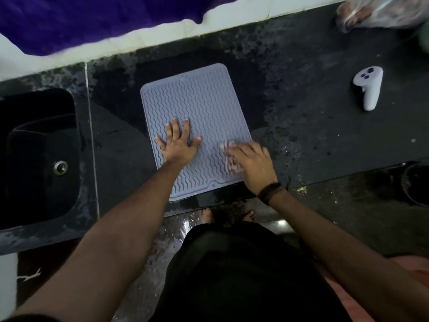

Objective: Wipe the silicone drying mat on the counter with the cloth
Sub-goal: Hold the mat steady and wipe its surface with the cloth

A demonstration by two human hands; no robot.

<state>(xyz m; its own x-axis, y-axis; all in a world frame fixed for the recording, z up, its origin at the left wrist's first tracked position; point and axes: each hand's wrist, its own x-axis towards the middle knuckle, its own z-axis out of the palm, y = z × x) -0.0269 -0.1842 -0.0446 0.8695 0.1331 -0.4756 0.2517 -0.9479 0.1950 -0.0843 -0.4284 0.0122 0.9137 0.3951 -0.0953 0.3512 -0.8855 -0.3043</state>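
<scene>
A grey silicone drying mat [199, 101] with wavy ridges lies on the dark wet counter [301, 126], its near edge at the counter's front. My left hand [178, 145] rests flat on the mat's near left part, fingers spread, holding nothing. My right hand [250, 161] presses a pale cloth [228, 156] onto the mat's near right edge; both hand and cloth are motion-blurred. Most of the cloth is hidden under my fingers.
A black sink [39, 156] with a metal drain is set into the counter at the left. A white hand controller [369, 88] lies at the right. A crumpled plastic bag [380, 12] sits far right. Purple fabric [92, 19] hangs over the white back wall.
</scene>
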